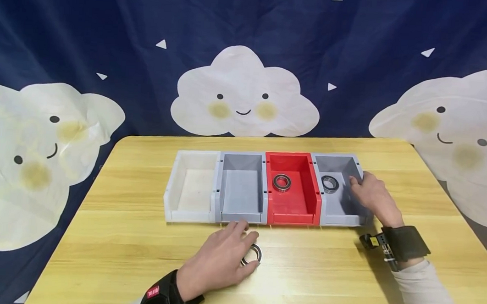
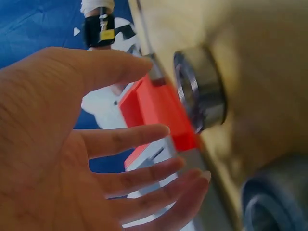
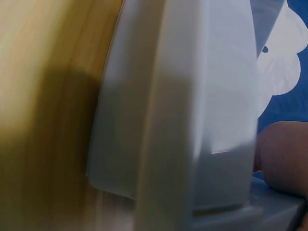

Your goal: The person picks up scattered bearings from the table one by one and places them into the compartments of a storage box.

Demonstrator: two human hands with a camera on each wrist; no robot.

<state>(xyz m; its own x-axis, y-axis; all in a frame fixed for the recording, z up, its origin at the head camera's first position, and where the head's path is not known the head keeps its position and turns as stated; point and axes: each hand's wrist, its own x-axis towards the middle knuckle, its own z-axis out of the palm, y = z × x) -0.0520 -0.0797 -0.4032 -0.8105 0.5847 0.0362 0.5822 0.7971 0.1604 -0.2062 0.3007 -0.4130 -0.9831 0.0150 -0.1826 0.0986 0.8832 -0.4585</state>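
Observation:
My left hand (image 1: pixel 223 256) reaches over the table with its fingers spread. Between its thumb and fingertips, a metal ball bearing (image 1: pixel 254 253) lies partly hidden in the head view. The left wrist view shows this bearing (image 2: pixel 202 89) just past the fingertips, and a second bearing (image 2: pixel 276 202) at the lower right, hidden under the hand from above. At the right end of the bin row, my right hand (image 1: pixel 375 198) grips the side wall of a grey bin (image 1: pixel 343 219), thumb inside. That bin holds one bearing (image 1: pixel 330 184).
Left of the grey bin stand a red bin (image 1: pixel 304 178) with one bearing (image 1: pixel 282 183) in it, another grey bin (image 1: pixel 242 188) and a white bin (image 1: pixel 194 186). All stand side by side on the wooden table (image 1: pixel 129 201). A blue cloud-patterned curtain (image 1: pixel 140 73) hangs behind.

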